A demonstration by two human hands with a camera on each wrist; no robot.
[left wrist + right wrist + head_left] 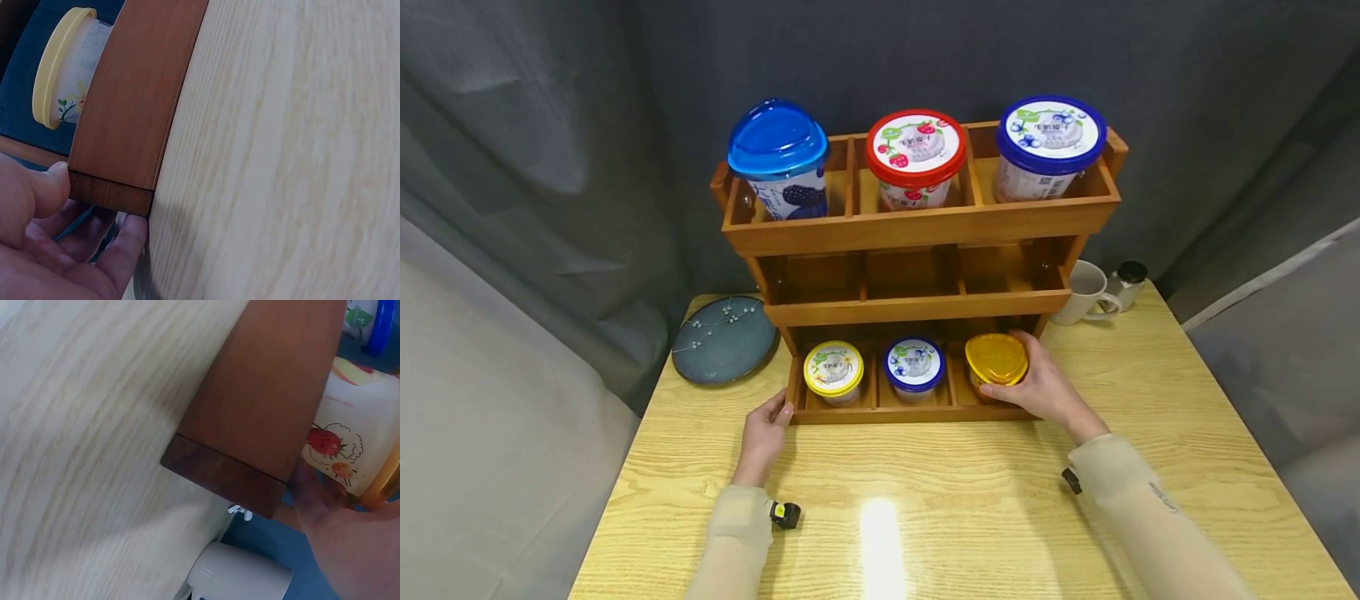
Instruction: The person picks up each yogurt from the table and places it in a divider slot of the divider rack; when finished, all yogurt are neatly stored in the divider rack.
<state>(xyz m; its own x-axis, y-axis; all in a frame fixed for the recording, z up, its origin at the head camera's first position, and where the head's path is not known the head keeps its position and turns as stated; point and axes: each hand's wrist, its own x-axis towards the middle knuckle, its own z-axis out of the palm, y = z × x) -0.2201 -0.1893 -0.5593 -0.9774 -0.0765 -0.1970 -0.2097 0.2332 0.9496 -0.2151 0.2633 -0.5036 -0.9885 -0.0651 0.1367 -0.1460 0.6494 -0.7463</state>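
Observation:
A three-tier wooden shelf stands on the table. In its bottom right compartment sits a cup with a domed golden-yellow lid; its white side shows printed fruit in the right wrist view. My right hand grips this cup, thumb in front and fingers at the far right side. My left hand holds the front left corner of the bottom tier, thumb on its edge and fingers against the end. Beside that corner is a yellow-lidded tub, and a blue-lidded tub occupies the middle compartment.
The top tier bears a cup with a blue domed lid, a red-lidded tub and another blue-lidded tub. A dark plate lies left of the shelf. At right stand a mug and a black-capped jar.

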